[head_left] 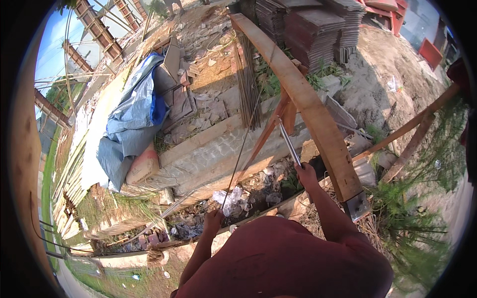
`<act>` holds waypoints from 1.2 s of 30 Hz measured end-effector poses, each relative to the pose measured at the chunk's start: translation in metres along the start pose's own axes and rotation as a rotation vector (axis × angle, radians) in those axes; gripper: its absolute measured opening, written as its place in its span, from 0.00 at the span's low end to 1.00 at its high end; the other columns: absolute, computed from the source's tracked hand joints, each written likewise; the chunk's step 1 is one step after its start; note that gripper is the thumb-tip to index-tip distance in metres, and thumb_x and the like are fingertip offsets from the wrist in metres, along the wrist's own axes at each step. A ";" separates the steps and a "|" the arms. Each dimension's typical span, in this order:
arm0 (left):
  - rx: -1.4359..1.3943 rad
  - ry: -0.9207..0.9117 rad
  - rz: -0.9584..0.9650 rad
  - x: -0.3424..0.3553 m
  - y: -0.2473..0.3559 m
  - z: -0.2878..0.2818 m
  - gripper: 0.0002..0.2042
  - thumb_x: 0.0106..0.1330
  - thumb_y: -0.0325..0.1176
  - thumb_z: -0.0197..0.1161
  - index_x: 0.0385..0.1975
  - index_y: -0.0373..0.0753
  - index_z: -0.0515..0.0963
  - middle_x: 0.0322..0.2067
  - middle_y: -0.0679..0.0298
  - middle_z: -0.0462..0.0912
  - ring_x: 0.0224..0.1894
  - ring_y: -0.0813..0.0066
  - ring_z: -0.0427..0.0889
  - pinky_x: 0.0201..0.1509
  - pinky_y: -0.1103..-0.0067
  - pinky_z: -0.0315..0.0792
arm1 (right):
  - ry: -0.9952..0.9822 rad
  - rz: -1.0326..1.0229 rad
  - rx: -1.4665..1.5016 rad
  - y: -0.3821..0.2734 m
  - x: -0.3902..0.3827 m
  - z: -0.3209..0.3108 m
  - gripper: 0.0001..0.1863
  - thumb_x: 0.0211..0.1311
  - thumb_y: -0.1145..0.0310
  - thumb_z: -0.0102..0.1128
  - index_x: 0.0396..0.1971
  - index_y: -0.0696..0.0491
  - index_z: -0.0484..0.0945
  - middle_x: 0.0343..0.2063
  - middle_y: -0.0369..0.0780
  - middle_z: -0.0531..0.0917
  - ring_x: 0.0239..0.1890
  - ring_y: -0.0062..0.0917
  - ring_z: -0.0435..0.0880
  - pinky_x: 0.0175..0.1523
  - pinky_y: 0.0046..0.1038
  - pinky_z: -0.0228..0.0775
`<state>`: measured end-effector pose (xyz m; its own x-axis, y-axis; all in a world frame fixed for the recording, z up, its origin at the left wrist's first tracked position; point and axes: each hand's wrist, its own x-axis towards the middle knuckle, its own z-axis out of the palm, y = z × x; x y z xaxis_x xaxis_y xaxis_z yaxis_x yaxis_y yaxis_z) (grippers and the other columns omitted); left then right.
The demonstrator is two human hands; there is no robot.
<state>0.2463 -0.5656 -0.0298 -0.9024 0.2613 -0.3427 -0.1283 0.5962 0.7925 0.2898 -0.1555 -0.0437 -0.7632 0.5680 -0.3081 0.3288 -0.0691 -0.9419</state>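
Note:
My left hand (212, 221) is closed around the lower end of a thin dark rod (239, 154), which slants up and away from it. My right hand (305, 174) grips a long silver metal bar (289, 140), its far tip near a reddish-brown wooden brace (271, 130); the bar's exact kind does not show. Just right of that hand, a thick wooden plank (318, 109) runs from the top of the view down toward me. Beyond both hands lies a bundle of thin metal rods (247, 82).
A debris-filled trench (258, 198) runs below my hands, alongside a concrete ledge (208, 154). A blue-grey tarp (134, 111) and a sack (143, 165) are at left. Stacked roof tiles (313, 32) stand at the back; a leafy bush (412, 218) is at right.

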 end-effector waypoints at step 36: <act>0.100 0.063 -0.101 -0.112 -0.030 -0.071 0.18 0.66 0.39 0.50 0.18 0.32 0.68 0.13 0.65 0.65 0.19 0.79 0.60 0.24 0.74 0.60 | -0.168 -0.332 -0.811 -0.146 0.140 -0.035 0.21 0.58 0.50 0.55 0.37 0.54 0.80 0.30 0.47 0.82 0.35 0.42 0.81 0.41 0.39 0.70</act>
<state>0.3218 -0.6662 0.0205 -0.9115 0.1495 -0.3832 -0.1813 0.6902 0.7005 0.1546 -0.0375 0.0551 -0.9398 0.3230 -0.1116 0.3196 0.7153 -0.6214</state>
